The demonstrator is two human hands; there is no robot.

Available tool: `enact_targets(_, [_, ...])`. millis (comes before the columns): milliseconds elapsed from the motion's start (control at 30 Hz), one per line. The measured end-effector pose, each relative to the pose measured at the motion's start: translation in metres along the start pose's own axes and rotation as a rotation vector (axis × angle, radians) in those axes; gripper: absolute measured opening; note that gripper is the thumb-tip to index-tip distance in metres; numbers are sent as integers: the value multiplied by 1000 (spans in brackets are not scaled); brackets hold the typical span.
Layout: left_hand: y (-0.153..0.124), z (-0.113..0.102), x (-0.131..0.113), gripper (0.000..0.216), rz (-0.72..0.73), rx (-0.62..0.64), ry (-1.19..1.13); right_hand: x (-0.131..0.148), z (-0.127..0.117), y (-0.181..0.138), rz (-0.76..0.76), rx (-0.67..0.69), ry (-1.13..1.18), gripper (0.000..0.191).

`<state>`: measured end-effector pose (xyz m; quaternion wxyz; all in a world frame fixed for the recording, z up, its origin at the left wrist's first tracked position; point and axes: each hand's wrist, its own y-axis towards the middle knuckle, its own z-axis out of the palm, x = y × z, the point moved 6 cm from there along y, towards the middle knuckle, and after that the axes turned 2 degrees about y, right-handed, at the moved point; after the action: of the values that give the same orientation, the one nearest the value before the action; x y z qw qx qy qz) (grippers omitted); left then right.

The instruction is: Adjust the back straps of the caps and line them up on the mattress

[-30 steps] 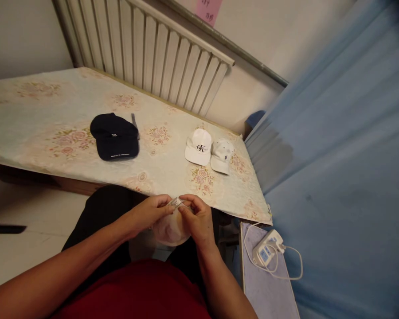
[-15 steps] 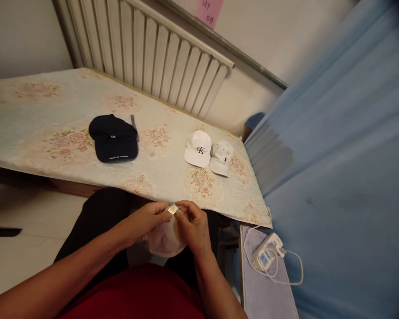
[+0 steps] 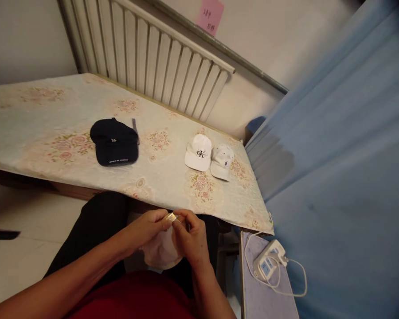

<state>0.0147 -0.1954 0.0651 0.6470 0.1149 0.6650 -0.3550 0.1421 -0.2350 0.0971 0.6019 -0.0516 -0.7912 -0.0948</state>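
Note:
Both hands meet over my lap, below the table's near edge. My left hand [image 3: 148, 226] and my right hand [image 3: 190, 237] pinch a small metal buckle [image 3: 171, 217] between fingertips. The buckle belongs to a pale pink cap [image 3: 161, 252] that hangs under my hands, mostly hidden by them. On the flowered table [image 3: 36, 115] lie a dark navy cap [image 3: 114, 142] at the middle and two white caps side by side to the right, one with a black logo [image 3: 198, 153], one plain [image 3: 222, 161].
A white ribbed radiator [image 3: 156, 57] runs along the wall behind the table. A blue curtain [image 3: 346, 155] fills the right side. A white power adapter with its cord [image 3: 268, 264] lies on a grey surface at the lower right. A pink note [image 3: 209, 16] sticks to the wall.
My hands and the cap have sunk slightly lower in view and drawn closer together on the buckle. The caps on the table have not moved.

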Motion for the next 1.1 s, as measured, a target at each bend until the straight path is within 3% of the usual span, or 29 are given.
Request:
enact_targets(267, [2, 4, 0, 52, -38, 15, 29, -6, -3, 0, 22, -4, 6, 19])
enact_targets(600, [11, 5, 18, 55, -63, 29, 25, -15, -4, -1, 32, 3, 2, 18])
enact_targets(1100, [16, -2, 36, 56, -9, 31, 78, -17, 1, -1, 42, 12, -2, 18])
